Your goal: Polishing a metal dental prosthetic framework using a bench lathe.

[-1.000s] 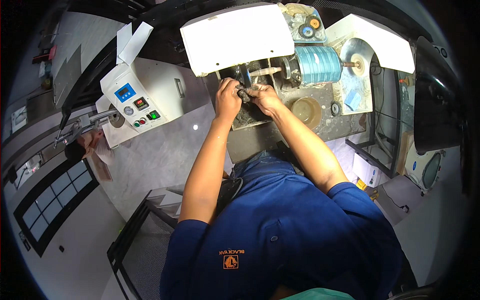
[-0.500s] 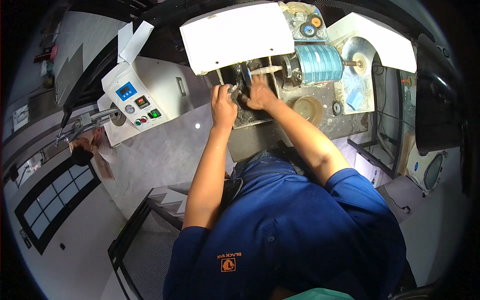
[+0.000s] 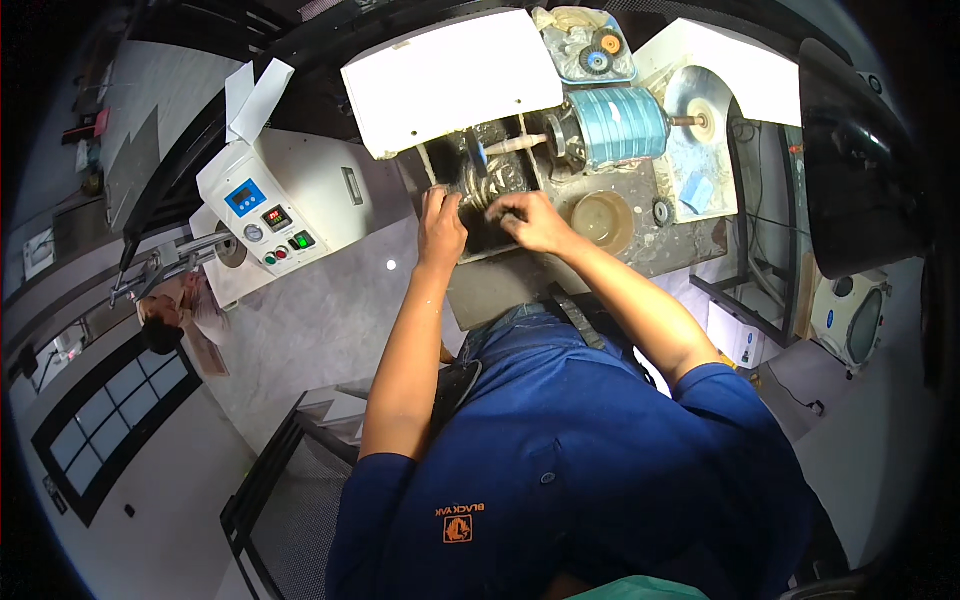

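My left hand (image 3: 441, 232) is closed, its fingers curled at the left side of a dark, dirty tray (image 3: 480, 235) under a white hood (image 3: 452, 85). Whatever it grips is too small or hidden to name. Over the tray's right front part, my right hand (image 3: 537, 224) has its fingers curled in together; what they hold, if anything, does not show. Beyond both hands a blue-edged polishing wheel (image 3: 481, 158) sits on the tapered spindle (image 3: 517, 144) of a motor wrapped in blue film (image 3: 620, 128). Neither hand touches the wheel.
Right of my right hand stands a round bowl (image 3: 602, 222), with a small dark wheel (image 3: 663, 211) further right. A pale buffing wheel (image 3: 703, 121) is on the motor's other end. A basket of brushes (image 3: 590, 60) lies behind. At left stands a white control box (image 3: 262, 215).
My right hand has come back from beside the wheel toward me, its fingers now curled. My left hand stays near the tray's left side, slightly lower. The view has shifted a little.
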A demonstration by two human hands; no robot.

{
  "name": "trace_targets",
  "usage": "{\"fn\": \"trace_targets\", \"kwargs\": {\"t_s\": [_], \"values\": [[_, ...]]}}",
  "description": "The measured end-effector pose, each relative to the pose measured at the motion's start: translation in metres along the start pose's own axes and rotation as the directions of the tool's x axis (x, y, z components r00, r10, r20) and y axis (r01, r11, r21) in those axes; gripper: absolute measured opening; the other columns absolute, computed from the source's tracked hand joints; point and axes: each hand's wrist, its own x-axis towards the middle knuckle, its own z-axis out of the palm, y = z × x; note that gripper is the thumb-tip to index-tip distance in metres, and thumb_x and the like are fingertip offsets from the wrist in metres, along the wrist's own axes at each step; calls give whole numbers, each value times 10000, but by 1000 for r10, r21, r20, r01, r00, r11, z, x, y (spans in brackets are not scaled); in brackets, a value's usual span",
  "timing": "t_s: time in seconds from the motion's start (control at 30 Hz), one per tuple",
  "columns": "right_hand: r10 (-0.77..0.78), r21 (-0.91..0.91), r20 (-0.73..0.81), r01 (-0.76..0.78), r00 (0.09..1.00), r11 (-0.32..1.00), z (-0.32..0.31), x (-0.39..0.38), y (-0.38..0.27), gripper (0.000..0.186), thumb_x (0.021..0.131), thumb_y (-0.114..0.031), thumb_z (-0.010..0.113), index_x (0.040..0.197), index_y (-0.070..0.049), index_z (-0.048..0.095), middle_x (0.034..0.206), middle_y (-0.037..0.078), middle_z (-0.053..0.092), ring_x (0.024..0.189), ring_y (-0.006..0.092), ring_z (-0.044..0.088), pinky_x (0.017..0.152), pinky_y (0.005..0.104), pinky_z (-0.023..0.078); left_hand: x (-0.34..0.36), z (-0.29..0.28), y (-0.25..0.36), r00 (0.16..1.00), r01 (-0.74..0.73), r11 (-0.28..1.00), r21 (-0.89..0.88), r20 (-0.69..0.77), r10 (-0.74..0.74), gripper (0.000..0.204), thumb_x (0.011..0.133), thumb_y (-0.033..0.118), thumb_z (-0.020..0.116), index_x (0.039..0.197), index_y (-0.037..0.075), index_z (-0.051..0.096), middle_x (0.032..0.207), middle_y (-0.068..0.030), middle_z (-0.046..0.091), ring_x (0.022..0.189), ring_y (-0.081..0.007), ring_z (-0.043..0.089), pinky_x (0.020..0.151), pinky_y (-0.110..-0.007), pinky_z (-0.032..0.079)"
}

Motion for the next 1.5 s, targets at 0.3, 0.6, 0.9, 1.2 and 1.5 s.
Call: {"fn": "trace_targets", "kwargs": {"t_s": [0.3, 0.6, 0.9, 1.2, 1.5], "values": [[129, 300, -189, -68, 973, 952, 11, 31, 30, 239, 788, -19, 581, 1001, 57, 658, 919, 147, 693, 808, 184, 634, 766, 308, 486, 12, 17, 9, 993, 29, 982, -186, -105, -49, 267, 697, -137, 514, 936, -45, 591, 994, -204, 562, 891, -383, 564, 771, -414, 481], [453, 688, -56, -294, 890, 663, 14, 47, 38, 123, 814, -1, 624, 911, 9, 699, 790, -3, 660, 652, 59, 524, 607, 216, 428, 48, 9, 10, 986, 169, 977, -131, 37, -166, 132, 703, -92, 577, 827, -46, 566, 820, -166, 558, 766, -371, 579, 687, -400, 461], [413, 740, -129, -189, 902, 645, 28, 42, 31, 84, 816, 8, 627, 859, 13, 699, 767, 17, 670, 645, 64, 535, 600, 209, 424, 44, 3, 6, 993, 105, 966, -236, -18, -113, 153, 688, -104, 564, 825, -40, 587, 835, -157, 595, 780, -358, 599, 694, -378, 477], [505, 733, -134, -258, 853, 630, 22, 44, 24, 71, 811, 9, 638, 842, 11, 702, 783, 21, 670, 672, 69, 537, 630, 213, 425, 50, 8, 9, 983, 185, 971, -151, 41, -181, 159, 686, -116, 542, 817, -42, 591, 812, -164, 586, 768, -356, 597, 693, -372, 478], [459, 846, -68, -193, 886, 496, 37, 41, 46, 83, 827, 14, 629, 865, -8, 699, 789, 28, 675, 655, 68, 550, 602, 203, 423, 34, 12, 3, 983, 93, 968, -235, -135, -127, 263, 675, -152, 530, 876, -15, 630, 944, -170, 632, 880, -347, 632, 769, -370, 504]]}}
